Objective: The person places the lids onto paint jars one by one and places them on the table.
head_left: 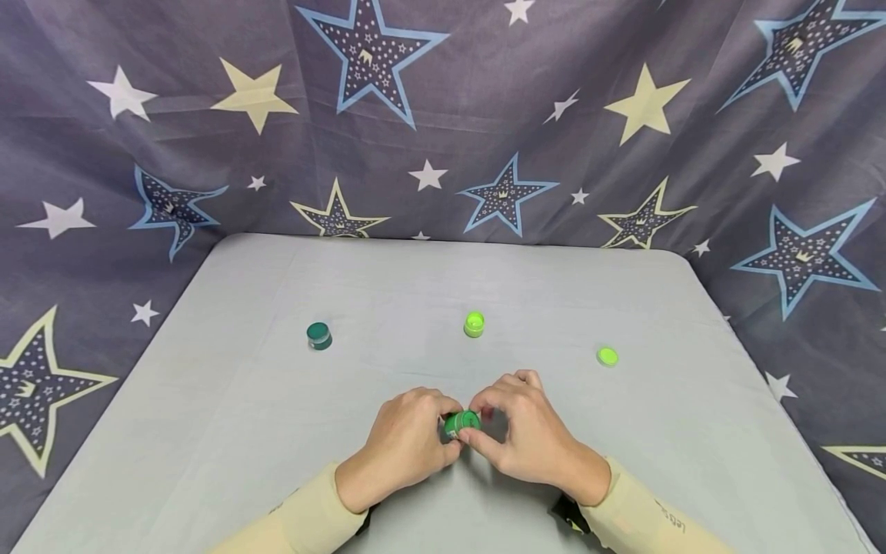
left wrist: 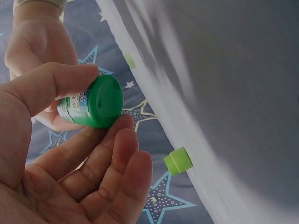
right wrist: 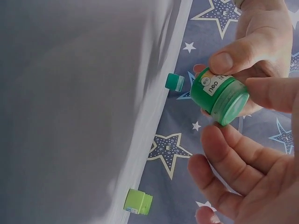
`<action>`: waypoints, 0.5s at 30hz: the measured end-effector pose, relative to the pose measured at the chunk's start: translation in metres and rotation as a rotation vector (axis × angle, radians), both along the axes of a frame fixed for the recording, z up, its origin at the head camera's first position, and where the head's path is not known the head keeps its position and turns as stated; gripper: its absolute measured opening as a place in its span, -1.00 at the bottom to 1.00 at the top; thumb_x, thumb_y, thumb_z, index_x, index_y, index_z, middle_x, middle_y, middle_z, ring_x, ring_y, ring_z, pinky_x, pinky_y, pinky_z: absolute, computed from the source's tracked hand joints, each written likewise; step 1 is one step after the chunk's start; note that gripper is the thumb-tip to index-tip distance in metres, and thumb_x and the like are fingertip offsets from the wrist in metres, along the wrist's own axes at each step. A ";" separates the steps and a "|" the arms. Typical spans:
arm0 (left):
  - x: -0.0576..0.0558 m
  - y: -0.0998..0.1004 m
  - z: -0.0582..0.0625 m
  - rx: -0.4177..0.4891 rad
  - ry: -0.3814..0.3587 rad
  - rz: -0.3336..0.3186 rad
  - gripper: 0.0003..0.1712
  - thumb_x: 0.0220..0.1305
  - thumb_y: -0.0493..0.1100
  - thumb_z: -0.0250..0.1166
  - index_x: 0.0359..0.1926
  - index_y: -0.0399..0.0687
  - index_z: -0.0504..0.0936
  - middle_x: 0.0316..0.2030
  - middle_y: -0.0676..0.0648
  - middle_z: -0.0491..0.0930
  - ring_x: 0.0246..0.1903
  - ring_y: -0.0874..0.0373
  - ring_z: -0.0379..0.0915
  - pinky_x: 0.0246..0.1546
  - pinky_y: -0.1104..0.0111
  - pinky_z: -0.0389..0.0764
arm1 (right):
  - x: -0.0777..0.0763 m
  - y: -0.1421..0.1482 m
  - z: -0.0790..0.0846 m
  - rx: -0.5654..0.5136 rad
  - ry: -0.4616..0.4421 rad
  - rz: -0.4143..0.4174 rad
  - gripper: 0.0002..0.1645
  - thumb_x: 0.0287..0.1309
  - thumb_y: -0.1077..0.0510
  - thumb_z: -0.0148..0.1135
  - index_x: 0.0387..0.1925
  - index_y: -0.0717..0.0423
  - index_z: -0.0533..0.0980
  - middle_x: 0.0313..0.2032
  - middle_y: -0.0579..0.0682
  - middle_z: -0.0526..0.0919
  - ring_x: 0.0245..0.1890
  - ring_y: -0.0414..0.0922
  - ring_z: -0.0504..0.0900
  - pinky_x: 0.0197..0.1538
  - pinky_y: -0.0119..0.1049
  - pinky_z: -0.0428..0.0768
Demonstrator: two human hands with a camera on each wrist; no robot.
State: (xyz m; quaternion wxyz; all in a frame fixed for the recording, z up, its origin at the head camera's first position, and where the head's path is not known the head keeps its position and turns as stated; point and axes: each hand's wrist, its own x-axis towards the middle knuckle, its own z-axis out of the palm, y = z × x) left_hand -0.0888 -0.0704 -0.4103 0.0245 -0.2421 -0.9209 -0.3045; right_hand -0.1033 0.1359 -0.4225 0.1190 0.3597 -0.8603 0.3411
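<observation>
Holding the green jar (head_left: pixel 462 422) up over the near part of the pale table (head_left: pixel 277 431), right between two grips! Pinching its labelled wall with thumb and forefinger of the left hand (head_left: pixel 408 432); pinching the rim end with the right hand (head_left: pixel 524 432), with spare fingers fanned loosely. Likely light and stiff, hardly fragile, maybe slippery on that smooth curve. Best gripped by the broad wall, clear of the rim.

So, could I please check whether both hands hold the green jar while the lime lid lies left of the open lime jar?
Not quite: the lime lid lies right of the open lime jar, as the head view shows; the left hand and right hand do hold the green jar.
</observation>
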 end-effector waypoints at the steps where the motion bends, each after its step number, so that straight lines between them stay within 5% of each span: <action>1: 0.000 0.000 0.000 0.000 -0.001 0.000 -0.76 -0.06 -0.19 0.62 -0.29 0.03 0.81 -0.47 0.19 0.62 -0.48 0.37 0.40 -0.51 0.43 0.44 | 0.000 0.000 0.000 0.002 0.003 -0.004 -0.76 0.03 -0.04 0.58 -0.41 -0.13 0.63 -0.50 -0.31 0.60 -0.41 -0.25 0.52 0.03 -0.06 0.27; 15: 0.002 0.000 0.001 0.008 -0.022 -0.011 -0.76 -0.04 -0.18 0.64 -0.28 0.00 0.82 -0.46 0.16 0.64 -0.46 0.34 0.45 -0.50 0.44 0.47 | 0.000 0.000 -0.005 0.034 0.051 -0.070 -0.57 0.17 -0.18 0.47 -0.64 -0.19 0.47 -0.65 -0.34 0.43 -0.52 -0.26 0.42 -0.05 -0.16 0.25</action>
